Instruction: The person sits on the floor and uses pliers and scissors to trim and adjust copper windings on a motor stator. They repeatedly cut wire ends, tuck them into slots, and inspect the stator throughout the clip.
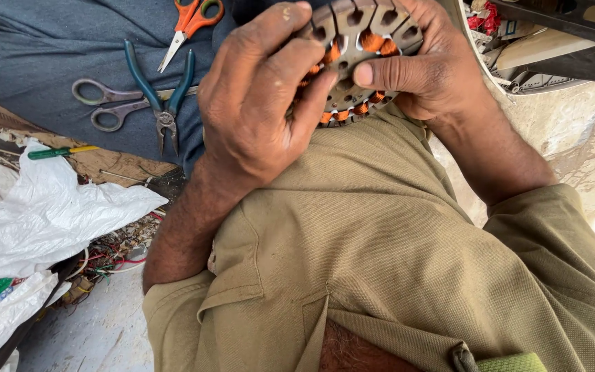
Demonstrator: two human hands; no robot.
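Observation:
Both hands hold a round metal motor stator [359, 52] with slotted teeth and orange copper windings, up against my lap. My left hand [256, 103] wraps over its left side, fingers curled across the face and thumb pressing near the centre. My right hand [425, 58] grips the right edge, its thumb lying flat across the metal core. Much of the stator is hidden behind my fingers. My khaki shirt fills the foreground.
On a dark blue cloth [43, 55] to the left lie teal-handled pliers [163, 96], grey scissors [108, 103] and orange-handled scissors [191, 24]. A green-and-yellow screwdriver [60, 151], a white plastic bag [43, 213] and tangled wires [108, 258] sit lower left. A stone surface [580, 138] is at right.

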